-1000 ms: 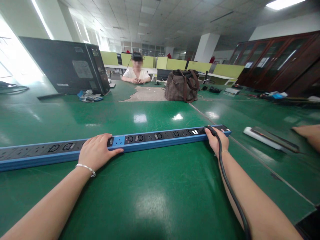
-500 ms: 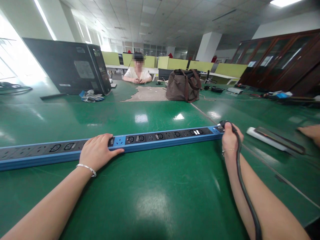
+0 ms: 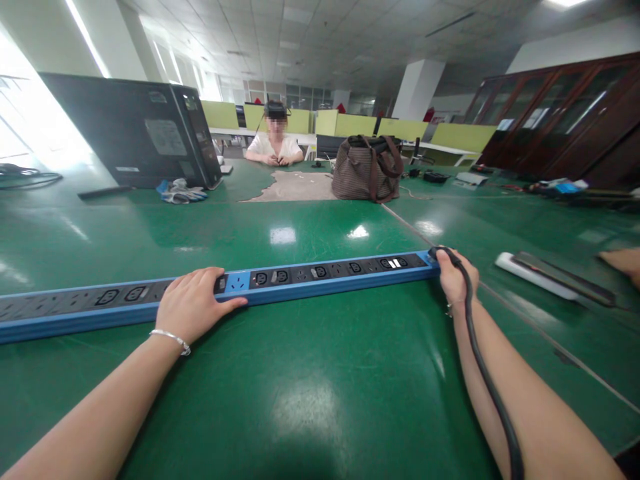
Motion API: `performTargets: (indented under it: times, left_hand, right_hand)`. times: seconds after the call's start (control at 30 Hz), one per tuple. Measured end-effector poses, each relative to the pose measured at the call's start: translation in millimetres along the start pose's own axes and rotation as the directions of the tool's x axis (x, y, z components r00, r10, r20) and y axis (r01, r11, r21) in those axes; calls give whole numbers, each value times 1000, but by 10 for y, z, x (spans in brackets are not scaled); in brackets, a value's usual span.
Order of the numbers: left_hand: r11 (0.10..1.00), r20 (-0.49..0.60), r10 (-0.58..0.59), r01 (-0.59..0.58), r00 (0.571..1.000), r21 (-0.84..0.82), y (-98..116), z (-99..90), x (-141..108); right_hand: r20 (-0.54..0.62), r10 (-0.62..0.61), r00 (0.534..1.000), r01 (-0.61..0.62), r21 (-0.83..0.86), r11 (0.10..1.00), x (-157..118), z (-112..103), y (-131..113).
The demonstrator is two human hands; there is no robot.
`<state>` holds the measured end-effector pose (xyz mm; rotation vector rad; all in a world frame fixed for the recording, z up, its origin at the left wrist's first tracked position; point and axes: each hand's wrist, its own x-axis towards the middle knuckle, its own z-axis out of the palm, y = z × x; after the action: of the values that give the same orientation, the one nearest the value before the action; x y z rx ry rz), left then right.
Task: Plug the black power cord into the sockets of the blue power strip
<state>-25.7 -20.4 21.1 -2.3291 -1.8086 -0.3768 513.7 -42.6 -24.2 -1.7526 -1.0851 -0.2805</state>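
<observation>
A long blue power strip [image 3: 310, 287] with black socket panels lies across the green desk [image 3: 300, 373], running past the left edge of the view, its right end under the person's right hand [image 3: 457, 277]. The left hand [image 3: 190, 303] lies over the strip just left of a blue socket [image 3: 239, 283], its fingers [image 3: 207, 275] bent across the top and the thumb stretched along the near edge, so it has hold of the strip's width. The right hand's fingers are closed around a black plug [image 3: 437, 253] at the strip's right end; whether the plug sits in a socket cannot be told. Its black cable [image 3: 469, 303] hangs over the right wrist and runs down along the forearm. To the right, near that hand, a dark flat bar [image 3: 570, 280] rests against a white one [image 3: 507, 262], and another person's hand [image 3: 620, 261] shows at the edge. Farther back stand a black computer tower [image 3: 125, 133], with gloves [image 3: 183, 193] before it, and a brown bag [image 3: 355, 173]. A co-worker [image 3: 275, 147] sits opposite, hands together on the desk.
</observation>
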Motion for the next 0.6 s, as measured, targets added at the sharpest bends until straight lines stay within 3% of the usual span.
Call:
performTargets:
  times: [0.27, 0.6]
  left_hand:
    - [1000, -1, 1, -1, 1000, 11, 5, -9, -1]
    - [1000, -4, 1, -1, 1000, 8, 10, -13, -6]
  right_hand:
    - [72, 43, 996, -37, -79, 996, -5, -56, -119]
    - [106, 45, 993, -17, -255, 967, -46, -80, -79]
